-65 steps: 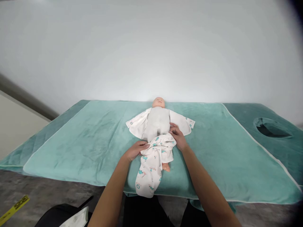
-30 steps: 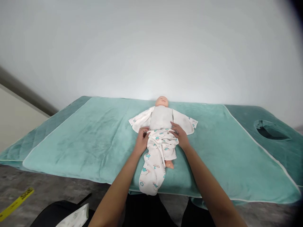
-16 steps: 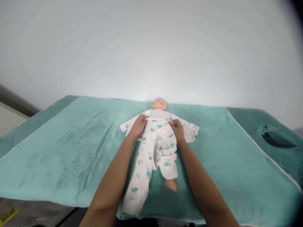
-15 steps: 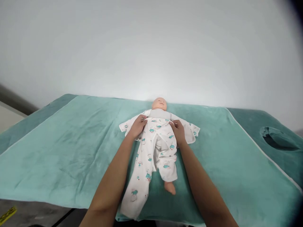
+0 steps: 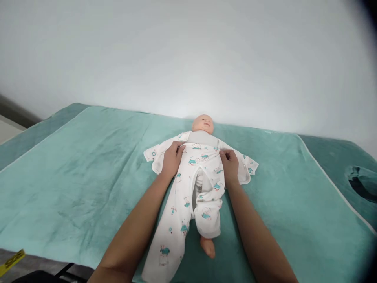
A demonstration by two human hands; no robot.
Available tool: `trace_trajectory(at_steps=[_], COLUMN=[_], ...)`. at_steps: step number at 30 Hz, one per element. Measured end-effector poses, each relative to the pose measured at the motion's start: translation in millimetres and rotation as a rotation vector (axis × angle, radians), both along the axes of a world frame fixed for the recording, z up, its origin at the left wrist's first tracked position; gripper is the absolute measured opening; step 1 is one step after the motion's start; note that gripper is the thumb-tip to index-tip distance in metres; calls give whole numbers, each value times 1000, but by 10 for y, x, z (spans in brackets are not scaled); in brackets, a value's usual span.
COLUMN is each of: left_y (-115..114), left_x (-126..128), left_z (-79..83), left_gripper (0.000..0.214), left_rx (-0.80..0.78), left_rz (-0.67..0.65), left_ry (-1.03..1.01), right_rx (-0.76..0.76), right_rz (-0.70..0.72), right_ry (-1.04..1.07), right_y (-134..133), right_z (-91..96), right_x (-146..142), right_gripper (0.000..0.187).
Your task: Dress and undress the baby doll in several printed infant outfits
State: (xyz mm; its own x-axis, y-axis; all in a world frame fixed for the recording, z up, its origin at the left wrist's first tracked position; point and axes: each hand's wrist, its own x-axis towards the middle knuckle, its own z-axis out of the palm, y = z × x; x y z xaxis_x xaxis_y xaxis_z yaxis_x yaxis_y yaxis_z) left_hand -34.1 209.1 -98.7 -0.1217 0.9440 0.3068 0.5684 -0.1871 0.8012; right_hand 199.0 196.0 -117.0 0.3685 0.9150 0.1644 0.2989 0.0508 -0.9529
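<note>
A baby doll (image 5: 203, 124) lies on its back, head toward the wall, in an open white printed jacket (image 5: 245, 167) with its sleeves spread. White baby pants (image 5: 193, 165) with a teal print cover its lower body up to the waist. My left hand (image 5: 173, 159) pinches the waistband at the left side, and my right hand (image 5: 230, 163) pinches it at the right side. A bare foot (image 5: 207, 247) sticks out of the right pant leg. The left leg lies long and flat toward me, and no foot shows there.
A green cloth (image 5: 73, 177) with pale edging covers the table under the doll. At the right, the darker cover has an oval hole (image 5: 363, 184). A white wall (image 5: 188, 55) rises behind. Yellow-and-black tape (image 5: 12, 262) shows at the lower left.
The view has shifted and tilted slightly, so the doll appears larger and turned a little. Both hands keep their hold at the waistband, which looks spread slightly wider.
</note>
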Motion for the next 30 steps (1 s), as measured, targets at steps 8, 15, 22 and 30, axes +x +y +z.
trace_trajectory(at_steps=[8,15,22,30], left_y=[-201,-278,-293,-297], left_x=[-199,-370,-443,-521], left_z=[97,241,329,264], left_gripper=[21,17,36,29], left_rx=[-217,-465,-639,-551], left_rz=[-180,-439,-574,-637], left_ry=[-157,-357,-246,-413], right_rx=[-9,-213,-256,-255], right_rz=[155,672,757,808], right_ry=[-76,244,314,368], right_y=[-41,-119,-118,-184], right_z=[-117,11,124,224], right_x=[99,407,435,375], right_gripper=[34,30,34,23])
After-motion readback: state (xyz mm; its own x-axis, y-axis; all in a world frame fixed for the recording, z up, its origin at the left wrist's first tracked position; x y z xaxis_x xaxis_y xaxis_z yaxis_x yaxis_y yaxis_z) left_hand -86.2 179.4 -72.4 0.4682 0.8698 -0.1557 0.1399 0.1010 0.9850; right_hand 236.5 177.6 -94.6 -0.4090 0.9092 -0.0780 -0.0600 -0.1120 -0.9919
